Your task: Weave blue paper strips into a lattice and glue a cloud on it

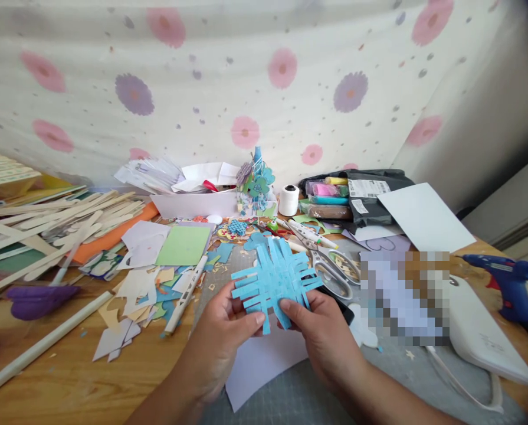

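Note:
A piece of woven blue paper strips [275,277], its loose ends sticking out on all sides, is held up in the middle of the view. My left hand [230,324] grips its lower left part, thumb in front and fingers behind. On its lower right, my right hand [319,321] pinches it the same way. Beneath both hands a pale lilac sheet [264,360] lies on the grey cutting mat [290,401]. Scissors [334,271] rest just behind my right hand.
Wooden sticks [69,224], paper scraps [140,295] and a green square [183,245] lie left. Behind stand a white thread spool [288,200] and a decorated blue bottle [258,177]. A blue glue gun [511,283] and white power bank [485,330] are at right.

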The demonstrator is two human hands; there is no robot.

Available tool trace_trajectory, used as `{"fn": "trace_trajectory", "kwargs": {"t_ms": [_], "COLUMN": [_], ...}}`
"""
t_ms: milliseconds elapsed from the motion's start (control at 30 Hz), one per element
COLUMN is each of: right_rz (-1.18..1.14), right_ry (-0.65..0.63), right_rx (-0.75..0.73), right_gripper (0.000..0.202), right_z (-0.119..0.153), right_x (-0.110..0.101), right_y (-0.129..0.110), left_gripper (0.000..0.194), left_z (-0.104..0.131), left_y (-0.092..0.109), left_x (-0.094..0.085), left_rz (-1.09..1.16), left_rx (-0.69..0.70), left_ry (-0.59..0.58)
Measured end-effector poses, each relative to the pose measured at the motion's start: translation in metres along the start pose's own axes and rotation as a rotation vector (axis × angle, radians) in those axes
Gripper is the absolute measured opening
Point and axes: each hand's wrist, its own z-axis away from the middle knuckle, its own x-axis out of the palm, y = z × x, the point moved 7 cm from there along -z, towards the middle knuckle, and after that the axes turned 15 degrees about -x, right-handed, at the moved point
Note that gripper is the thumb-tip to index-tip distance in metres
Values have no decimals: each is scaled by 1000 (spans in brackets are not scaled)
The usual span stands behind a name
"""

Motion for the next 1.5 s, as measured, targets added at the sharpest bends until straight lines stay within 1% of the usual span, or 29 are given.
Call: {"fn": "trace_trajectory", "kwargs": {"t_ms": [167, 400, 533, 600, 667, 733, 833, 933, 1100, 1200, 1333, 1500], "right_rz": [-49, -58, -56, -31, -12, -12, -19, -25, -62, -80, -104, -113], "right_ry": [-30, -33, -48, -25, 5, 21, 13, -11, -16, -23, -27, -26], "right_rx": [-30, -8, -13, -24, -24, -2, 45, 56, 52, 52, 55, 66], "right_gripper": [26, 21, 22, 24, 27, 29, 30, 27, 24, 23, 21, 21], "right_z": [1, 4, 4, 3, 2, 2, 3, 5, 6, 6, 8, 6], "right_x": [4, 6, 6, 3, 0, -1, 0, 1, 0, 2, 3, 3], "right_y": [-1, 5, 7, 6, 4, 3, 5, 7, 10, 9, 7, 8], "left_gripper": [41, 47, 52, 53, 47, 38, 33, 33, 51, 58, 60, 59], "left_z": [1, 1, 1, 1, 1, 3, 6, 8, 15, 17, 20, 29], "left_y": [-5, -3, -2, 0, 8, 18, 30, 33, 35, 35, 36, 41], "left_x": [1, -1, 2, 2, -5, -16, -25, -24, -19, -16, -12, -5], "left_rz": [2, -7, -19, -12, 11, 5, -147, -367, -717, -829, -944, -1068], "left_rx": [34, 82, 84, 94, 153, 256, 377, 431, 520, 557, 600, 741], "left_ry": [61, 120, 112, 88, 91, 128, 160, 170, 233, 252, 292, 377]}}
